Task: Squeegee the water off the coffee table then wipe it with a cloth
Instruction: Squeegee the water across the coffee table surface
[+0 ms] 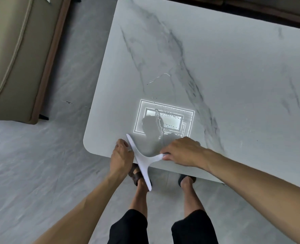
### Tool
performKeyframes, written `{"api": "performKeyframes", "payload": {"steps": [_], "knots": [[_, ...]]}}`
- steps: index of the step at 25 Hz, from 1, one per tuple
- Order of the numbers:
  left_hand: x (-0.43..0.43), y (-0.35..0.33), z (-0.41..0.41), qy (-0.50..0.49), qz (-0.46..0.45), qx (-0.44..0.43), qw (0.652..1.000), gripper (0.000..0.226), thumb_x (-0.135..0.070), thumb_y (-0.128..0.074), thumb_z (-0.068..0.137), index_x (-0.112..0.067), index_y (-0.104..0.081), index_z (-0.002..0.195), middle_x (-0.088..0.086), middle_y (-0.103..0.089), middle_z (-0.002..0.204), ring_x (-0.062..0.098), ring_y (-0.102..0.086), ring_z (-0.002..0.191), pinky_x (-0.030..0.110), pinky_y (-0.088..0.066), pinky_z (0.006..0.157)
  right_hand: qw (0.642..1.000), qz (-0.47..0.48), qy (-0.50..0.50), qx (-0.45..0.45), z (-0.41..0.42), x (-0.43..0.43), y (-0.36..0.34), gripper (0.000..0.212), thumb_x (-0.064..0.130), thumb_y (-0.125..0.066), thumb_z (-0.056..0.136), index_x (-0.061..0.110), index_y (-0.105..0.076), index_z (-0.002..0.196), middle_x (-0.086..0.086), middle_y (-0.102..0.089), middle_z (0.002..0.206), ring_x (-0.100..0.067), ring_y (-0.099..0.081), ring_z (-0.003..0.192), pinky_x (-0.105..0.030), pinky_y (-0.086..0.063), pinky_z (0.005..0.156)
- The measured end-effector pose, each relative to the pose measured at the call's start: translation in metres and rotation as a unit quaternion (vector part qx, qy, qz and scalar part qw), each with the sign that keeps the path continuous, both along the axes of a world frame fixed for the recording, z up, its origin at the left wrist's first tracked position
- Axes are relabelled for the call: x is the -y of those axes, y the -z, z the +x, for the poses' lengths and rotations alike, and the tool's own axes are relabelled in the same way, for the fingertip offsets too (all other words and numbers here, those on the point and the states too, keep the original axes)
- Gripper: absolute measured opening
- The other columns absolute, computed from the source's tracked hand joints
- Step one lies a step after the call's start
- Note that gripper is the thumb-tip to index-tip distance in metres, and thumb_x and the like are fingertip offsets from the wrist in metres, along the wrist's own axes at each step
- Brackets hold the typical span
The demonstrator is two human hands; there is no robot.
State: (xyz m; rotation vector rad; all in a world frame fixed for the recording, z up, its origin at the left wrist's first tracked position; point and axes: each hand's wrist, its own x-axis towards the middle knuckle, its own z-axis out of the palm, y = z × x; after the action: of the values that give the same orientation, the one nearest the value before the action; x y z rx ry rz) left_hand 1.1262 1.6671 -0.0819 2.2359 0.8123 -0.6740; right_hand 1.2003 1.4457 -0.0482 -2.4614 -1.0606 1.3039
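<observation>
Marble-look table point(216, 55) fills the view, water point(158, 120) glinting in the ceiling-light reflection just beyond the near edge. Right hand point(182, 152) is closed on the squeegee point(142, 160) handle, the blade running off the near edge over the floor point(40, 155), while the left hand point(122, 154), fingers curled, rests against the blade's outer side. Best play, I'd say: keep the blade flat, press evenly, overlap strokes, run water off one edge.

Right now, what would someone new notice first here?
Probably the white squeegee at the marble coffee table's near corner, its blade overhanging the edge, with the right hand on its handle and the left hand against the blade. Just beyond sits a bright rectangular ceiling-light reflection, rippled by water.
</observation>
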Motion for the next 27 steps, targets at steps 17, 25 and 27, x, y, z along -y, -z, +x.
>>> {"api": "performKeyframes", "payload": {"steps": [17,25,27], "knots": [[0.089,-0.001,0.020,-0.116,0.056,-0.020,0.992,0.014,-0.007,-0.046,0.081,-0.011,-0.045,0.094,0.008,-0.057,0.087,0.032,-0.054,0.082,0.038,-0.042,0.064,0.997,-0.017,-0.024,0.075,0.094,0.197,-0.028,0.025,0.056,-0.043,0.091,0.038,-0.058,0.099,0.011,-0.064,0.085,-0.020,-0.063,0.086,-0.032,-0.047,0.069],[0.046,-0.002,-0.019,-0.305,0.090,0.018,0.948,0.019,-0.011,-0.051,0.085,-0.015,-0.045,0.103,0.002,-0.054,0.093,0.024,-0.052,0.081,0.034,-0.039,0.067,0.989,0.058,-0.138,-0.005,0.037,-0.010,0.025,0.027,0.050,-0.041,0.096,0.032,-0.061,0.094,-0.004,-0.067,0.104,-0.030,-0.062,0.095,-0.039,-0.047,0.076],[0.042,-0.001,-0.023,-0.262,0.077,-0.012,0.962,0.020,-0.012,-0.052,0.085,-0.016,-0.044,0.103,0.002,-0.053,0.087,0.024,-0.052,0.076,0.033,-0.040,0.062,0.992,0.053,-0.113,0.004,0.052,-0.014,0.031,0.030,0.051,-0.042,0.095,0.032,-0.065,0.101,-0.004,-0.067,0.108,-0.029,-0.061,0.101,-0.039,-0.047,0.078]]}}
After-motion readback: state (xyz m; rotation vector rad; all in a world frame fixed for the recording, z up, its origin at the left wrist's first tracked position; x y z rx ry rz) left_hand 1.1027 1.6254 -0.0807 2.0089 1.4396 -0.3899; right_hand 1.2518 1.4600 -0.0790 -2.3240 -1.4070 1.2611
